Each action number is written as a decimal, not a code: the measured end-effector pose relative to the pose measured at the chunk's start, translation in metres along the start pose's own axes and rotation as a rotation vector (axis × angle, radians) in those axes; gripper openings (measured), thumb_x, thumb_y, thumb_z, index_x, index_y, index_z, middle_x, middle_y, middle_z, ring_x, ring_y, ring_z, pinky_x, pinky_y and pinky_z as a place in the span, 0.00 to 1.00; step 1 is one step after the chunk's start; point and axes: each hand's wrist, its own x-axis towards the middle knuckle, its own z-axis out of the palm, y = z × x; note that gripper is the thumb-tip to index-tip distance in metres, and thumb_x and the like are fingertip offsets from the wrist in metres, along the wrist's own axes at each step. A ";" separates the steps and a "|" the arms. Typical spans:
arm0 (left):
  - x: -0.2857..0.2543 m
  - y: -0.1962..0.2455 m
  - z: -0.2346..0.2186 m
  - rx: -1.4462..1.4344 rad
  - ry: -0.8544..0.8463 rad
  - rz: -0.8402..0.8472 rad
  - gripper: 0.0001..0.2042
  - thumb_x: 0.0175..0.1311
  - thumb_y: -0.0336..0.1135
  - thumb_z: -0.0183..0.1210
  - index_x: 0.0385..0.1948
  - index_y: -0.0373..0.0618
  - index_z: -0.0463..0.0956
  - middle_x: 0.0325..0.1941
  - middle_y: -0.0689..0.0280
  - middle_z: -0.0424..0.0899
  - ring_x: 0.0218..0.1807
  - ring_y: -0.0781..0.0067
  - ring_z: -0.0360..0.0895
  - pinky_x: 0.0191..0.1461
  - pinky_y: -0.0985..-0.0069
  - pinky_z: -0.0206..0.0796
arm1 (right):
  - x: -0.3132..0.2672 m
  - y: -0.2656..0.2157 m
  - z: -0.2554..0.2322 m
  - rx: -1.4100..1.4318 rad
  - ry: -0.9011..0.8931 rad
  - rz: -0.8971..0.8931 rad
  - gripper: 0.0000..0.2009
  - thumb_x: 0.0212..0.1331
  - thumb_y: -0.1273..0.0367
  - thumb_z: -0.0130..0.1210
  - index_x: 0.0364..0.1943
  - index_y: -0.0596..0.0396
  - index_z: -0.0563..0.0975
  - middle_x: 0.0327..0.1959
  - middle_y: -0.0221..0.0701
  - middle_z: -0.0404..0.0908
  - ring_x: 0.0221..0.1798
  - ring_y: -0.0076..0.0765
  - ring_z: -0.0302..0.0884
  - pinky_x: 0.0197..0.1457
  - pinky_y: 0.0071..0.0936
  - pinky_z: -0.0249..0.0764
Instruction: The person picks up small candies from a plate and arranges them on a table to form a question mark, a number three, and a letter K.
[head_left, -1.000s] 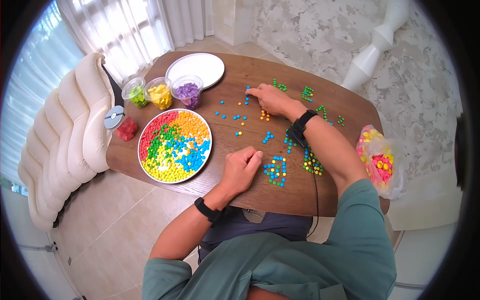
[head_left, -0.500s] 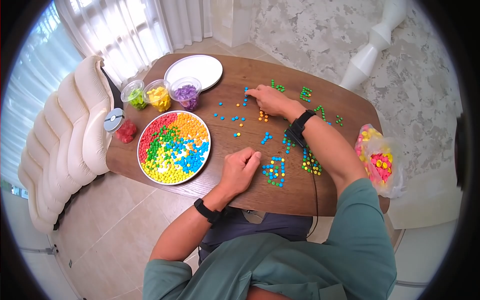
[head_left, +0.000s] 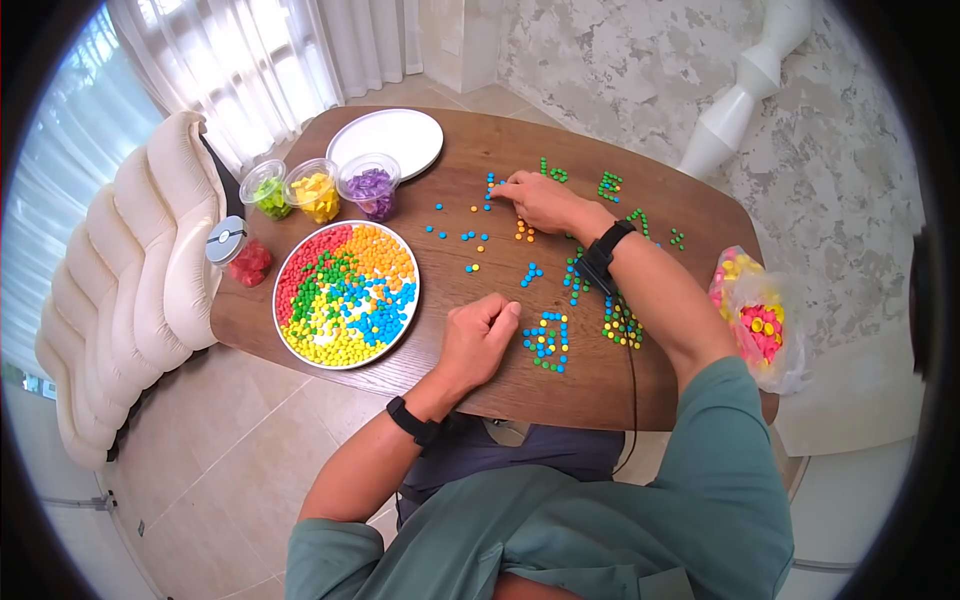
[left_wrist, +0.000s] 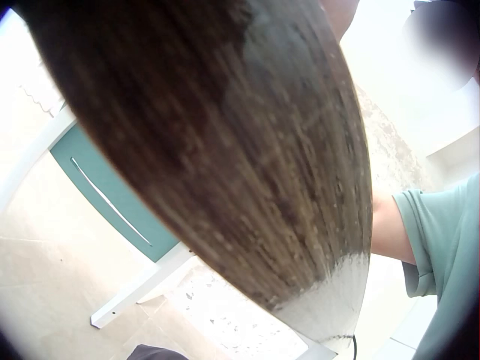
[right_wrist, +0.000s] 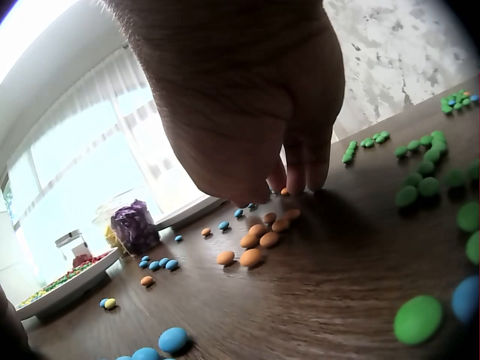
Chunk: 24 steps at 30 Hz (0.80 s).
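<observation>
My right hand (head_left: 545, 203) reaches across the wooden table (head_left: 410, 345), its index fingertip down at a short row of blue button candies (head_left: 490, 178). In the right wrist view the fingers of this hand (right_wrist: 244, 112) point down to the tabletop, hiding part of that row. Beside them lies a cluster of orange candies (right_wrist: 251, 257). Closer to the table's front edge my left hand (head_left: 478, 338) rests loosely curled with nothing in it. Right of it is a block of blue, green and yellow candies (head_left: 547, 343).
A round plate (head_left: 416, 330) of color-sorted candies stands left. Behind it are cups of green (head_left: 268, 192), yellow (head_left: 315, 198) and purple pieces (head_left: 371, 192), a lidded red jar (head_left: 245, 258) and a white plate (head_left: 400, 140). A plastic bag (head_left: 755, 315) lies at the right edge.
The right index finger has slid slightly toward the body along the blue row. My left hand has stayed in place.
</observation>
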 end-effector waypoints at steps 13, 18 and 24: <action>0.000 0.000 0.000 0.000 -0.004 -0.006 0.14 0.73 0.35 0.59 0.27 0.35 0.76 0.18 0.61 0.73 0.24 0.79 0.68 0.30 0.72 0.64 | 0.000 -0.004 -0.001 -0.028 -0.017 0.009 0.24 0.67 0.75 0.47 0.66 0.42 0.78 0.64 0.44 0.78 0.65 0.55 0.75 0.69 0.45 0.72; 0.000 -0.001 0.000 0.000 -0.004 -0.007 0.14 0.73 0.35 0.59 0.27 0.35 0.76 0.18 0.61 0.73 0.24 0.79 0.69 0.30 0.72 0.64 | 0.000 -0.004 -0.002 -0.020 -0.023 0.020 0.24 0.67 0.75 0.47 0.66 0.42 0.77 0.64 0.44 0.77 0.66 0.55 0.75 0.69 0.45 0.72; 0.000 0.000 0.000 0.002 0.004 0.000 0.14 0.73 0.36 0.59 0.27 0.35 0.76 0.18 0.60 0.73 0.24 0.78 0.69 0.30 0.72 0.64 | -0.001 -0.001 -0.001 0.029 0.011 0.013 0.22 0.68 0.74 0.46 0.64 0.42 0.78 0.62 0.44 0.78 0.65 0.54 0.75 0.69 0.44 0.72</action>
